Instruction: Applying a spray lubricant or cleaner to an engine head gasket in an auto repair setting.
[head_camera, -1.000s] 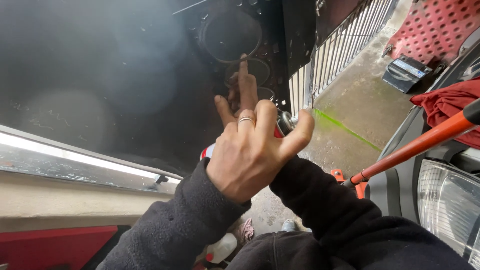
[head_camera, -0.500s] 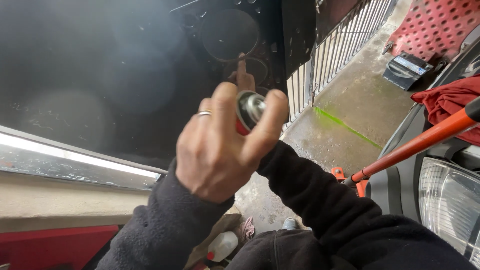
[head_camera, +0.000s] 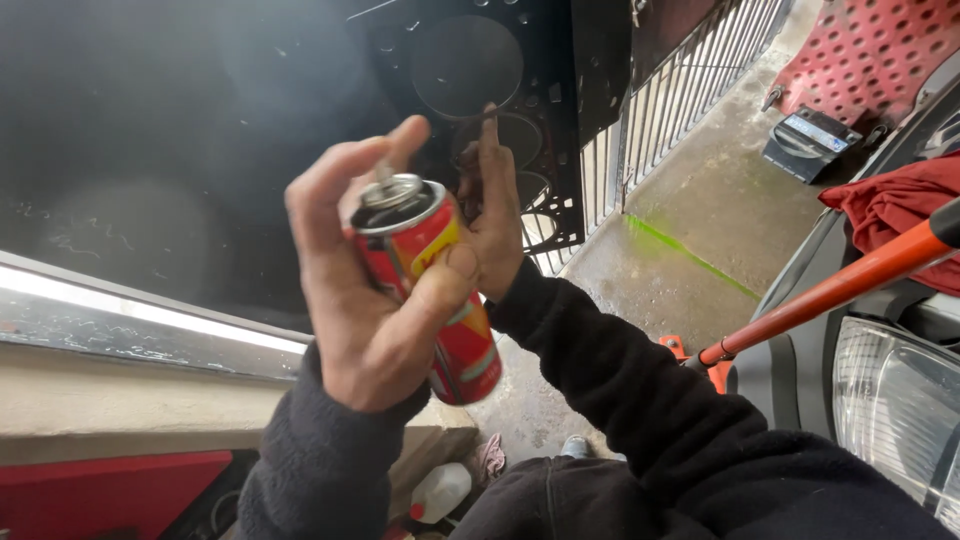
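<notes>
We stand in an outdoor car-repair yard: a clear vehicle headlight (head_camera: 895, 410), a black perforated engine gasket (head_camera: 490, 110), an orange-handled jack (head_camera: 830, 290), wet concrete ground (head_camera: 690, 200).

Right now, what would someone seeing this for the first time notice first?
A red and yellow metal spray can sits mid-frame, gripped in the left hand. Just behind it, the right hand points a finger up at a black perforated metal panel with round holes. An orange metal bar slants across the right side.
</notes>
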